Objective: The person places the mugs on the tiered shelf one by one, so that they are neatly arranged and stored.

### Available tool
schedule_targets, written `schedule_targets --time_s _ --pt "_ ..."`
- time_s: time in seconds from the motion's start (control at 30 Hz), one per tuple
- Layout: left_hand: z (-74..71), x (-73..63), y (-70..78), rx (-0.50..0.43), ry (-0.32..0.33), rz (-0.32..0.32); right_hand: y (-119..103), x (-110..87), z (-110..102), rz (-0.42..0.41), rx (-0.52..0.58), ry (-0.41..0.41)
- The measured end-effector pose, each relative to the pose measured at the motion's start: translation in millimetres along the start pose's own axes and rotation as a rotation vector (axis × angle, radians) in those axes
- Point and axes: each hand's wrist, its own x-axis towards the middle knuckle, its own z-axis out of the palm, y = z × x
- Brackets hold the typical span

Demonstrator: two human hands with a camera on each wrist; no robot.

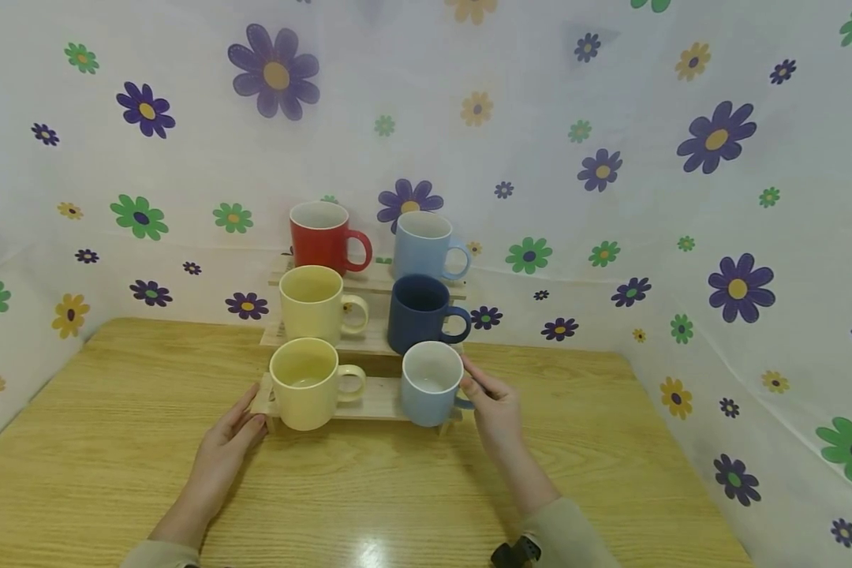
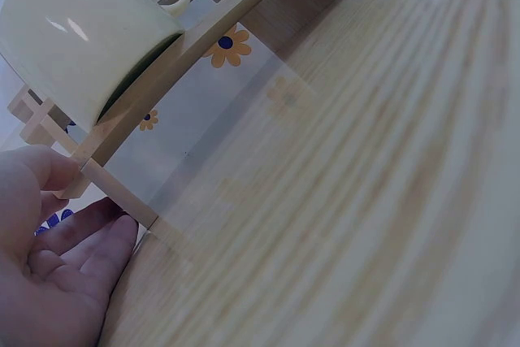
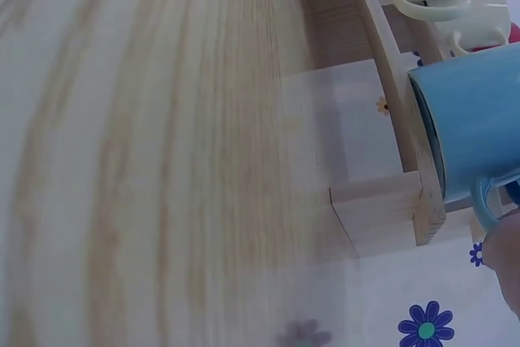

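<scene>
A three-step wooden rack (image 1: 376,401) stands on the table with two mugs on each step. My left hand (image 1: 222,446) grips the left end of its lowest step; in the left wrist view the thumb lies at the shelf's end and the fingers curl below by the leg. With my right hand (image 1: 498,414) I pinch the handle of the light blue mug (image 1: 426,398) at the lowest step's right end. That mug sits upright on the slats in the right wrist view (image 3: 475,119). Left of it is a pale yellow mug (image 1: 305,398), its handle facing right.
On the middle step are another yellow mug (image 1: 311,304) and a dark blue mug (image 1: 417,315). The top step bears a red mug (image 1: 319,241) and a second light blue mug (image 1: 422,248). Flower-patterned cloth (image 1: 539,95) hangs behind and beside the wooden table (image 1: 369,489).
</scene>
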Motion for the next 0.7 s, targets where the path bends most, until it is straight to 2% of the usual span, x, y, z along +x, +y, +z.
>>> schedule_targets --time_s 0.17,0.4,0.57,0.7 --pt "-0.6 -0.5 -0.2 -0.009 -0.001 -0.004 4.6 -0.6 1.9 0.002 0.073 -0.017" --pt "-1.8 -0.5 0.0 -0.005 0.000 -0.004 7.1 -1.6 3.7 0.036 0.026 -0.003" --pt "-2.6 -0.3 -0.8 0.002 0.009 0.005 4.2 -1.3 4.2 0.098 -0.085 0.022" --pt "-3.0 -1.3 0.3 -0.006 0.009 -0.003 -0.7 -1.3 -0.5 0.153 -0.263 -0.020"
